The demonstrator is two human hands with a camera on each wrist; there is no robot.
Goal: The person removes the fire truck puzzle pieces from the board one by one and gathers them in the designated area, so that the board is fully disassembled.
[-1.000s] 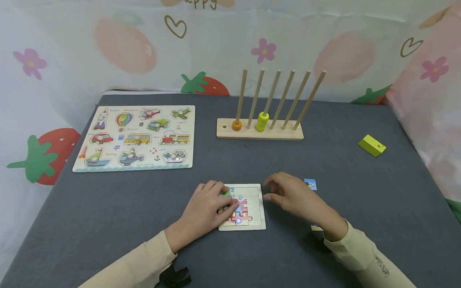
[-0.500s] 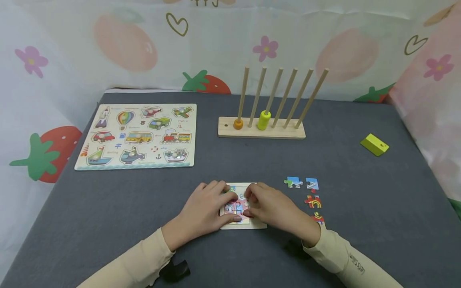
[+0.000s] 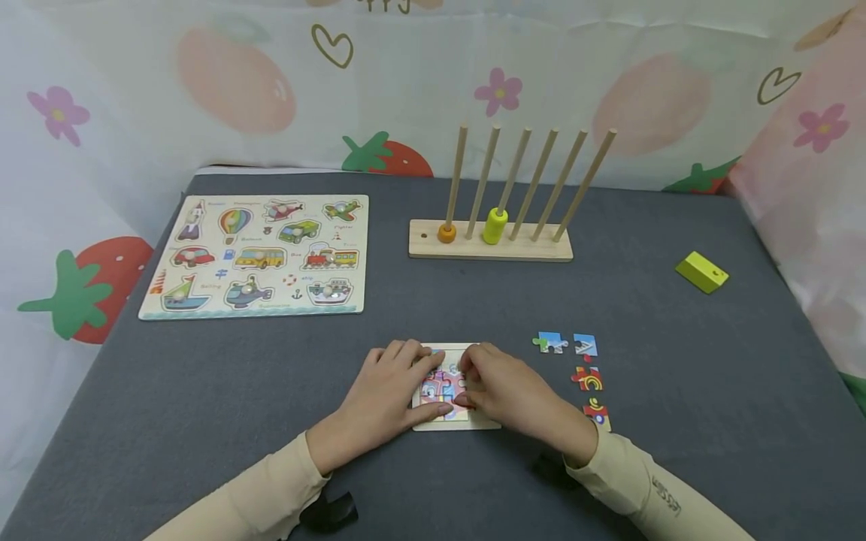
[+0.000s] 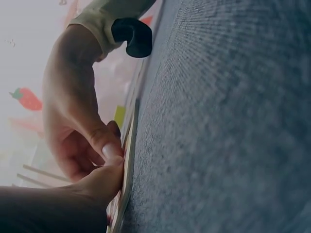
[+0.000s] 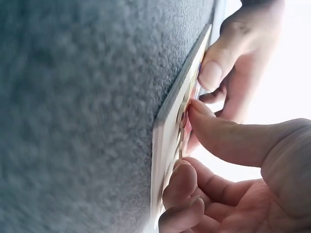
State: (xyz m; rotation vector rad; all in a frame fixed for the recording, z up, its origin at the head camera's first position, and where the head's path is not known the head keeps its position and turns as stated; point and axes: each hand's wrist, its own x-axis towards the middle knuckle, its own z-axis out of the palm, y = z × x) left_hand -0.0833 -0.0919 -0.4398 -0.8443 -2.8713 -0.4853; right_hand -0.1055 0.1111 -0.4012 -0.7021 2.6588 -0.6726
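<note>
A small square jigsaw puzzle in a pale wooden tray [image 3: 487, 424] lies on the grey cloth in front of me. Interlocked pink and blue pieces [image 3: 447, 388] fill its left part. My left hand [image 3: 386, 387] rests on the left side of the tray, its thumb and fingers spread over the pieces. Above the right side, my right hand [image 3: 517, 391] pinches a jigsaw piece [image 5: 181, 141] between thumb and fingers, close over the tray. Most of that piece is hidden by the fingers. In the left wrist view the two thumbs overlap.
Several loose jigsaw pieces [image 3: 587, 378] lie right of the tray. Behind stand a wooden peg rack [image 3: 528, 252] with upright rods and a vehicle puzzle board [image 3: 291, 300]. A yellow block [image 3: 702, 272] lies at the right.
My right hand has moved left from beside the tray to over its right side, bringing the jigsaw piece, then stayed there. The loose pieces came into view. My left hand has barely moved.
</note>
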